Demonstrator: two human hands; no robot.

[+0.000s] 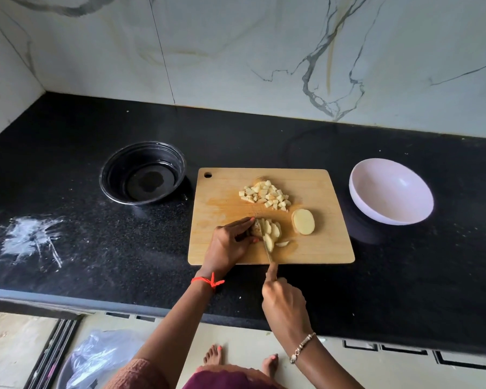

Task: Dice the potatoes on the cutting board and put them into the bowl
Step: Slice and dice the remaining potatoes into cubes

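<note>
- Left hand [230,244]: the fingers are curled and bunched together. The fingertips pinch the skin-on end of the potato [269,231], which is partly cut into thin, pale, fanned slices.
- Right hand [285,304]: the fingers wrap round the handle of the knife [268,255], with the index finger laid straight along its top. The narrow blade stands among the slices, just beside the left fingertips.
- Potato slab [303,221]: oval and smooth-faced, it lies flat just right of the slices without touching them.
- Diced cubes [264,195]: a small, angular heap toward the far side of the board.
- Cutting board [222,197]: a light wooden rectangle with rounded corners, a hole at the far left corner and a scored, stained surface.
- Pale bowl [390,192]: round, smooth and glossy, it sits on the countertop right of the board.
- Black bowl [143,172]: round and shiny with a ridged rim, it sits left of the board.
- Countertop [110,262]: black speckled stone with a white powdery smear at the left.
</note>
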